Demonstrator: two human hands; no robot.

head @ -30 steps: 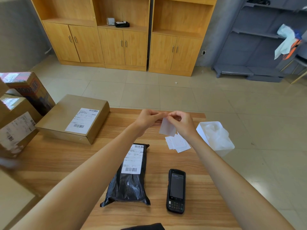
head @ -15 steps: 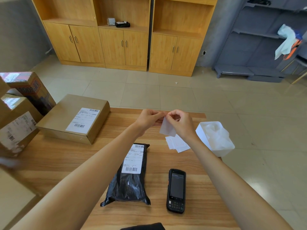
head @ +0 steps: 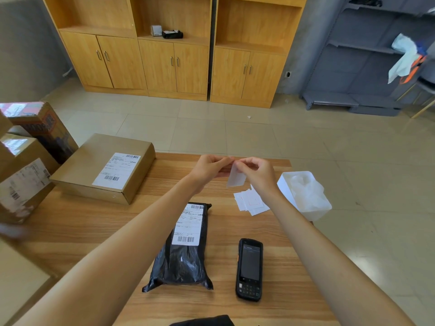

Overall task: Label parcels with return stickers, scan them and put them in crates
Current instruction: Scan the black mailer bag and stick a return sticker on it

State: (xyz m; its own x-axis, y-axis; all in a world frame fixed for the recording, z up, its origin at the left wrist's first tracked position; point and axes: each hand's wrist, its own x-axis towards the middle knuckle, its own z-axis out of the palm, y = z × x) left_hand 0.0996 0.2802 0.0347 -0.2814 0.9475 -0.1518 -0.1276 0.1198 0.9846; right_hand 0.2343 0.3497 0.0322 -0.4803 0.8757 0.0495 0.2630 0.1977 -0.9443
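Left hand (head: 208, 169) and right hand (head: 257, 172) pinch one sticker sheet (head: 236, 178) above the counter (head: 70, 220), beyond one black parcel (head: 182, 250), one scanner (head: 249, 269) beside it, three cardboard boxes (head: 103, 168) leftward.

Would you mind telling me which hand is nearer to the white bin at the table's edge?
Right. The right hand is beside the white bin, just to its left; the left hand is farther left, beyond the sticker both hands pinch.
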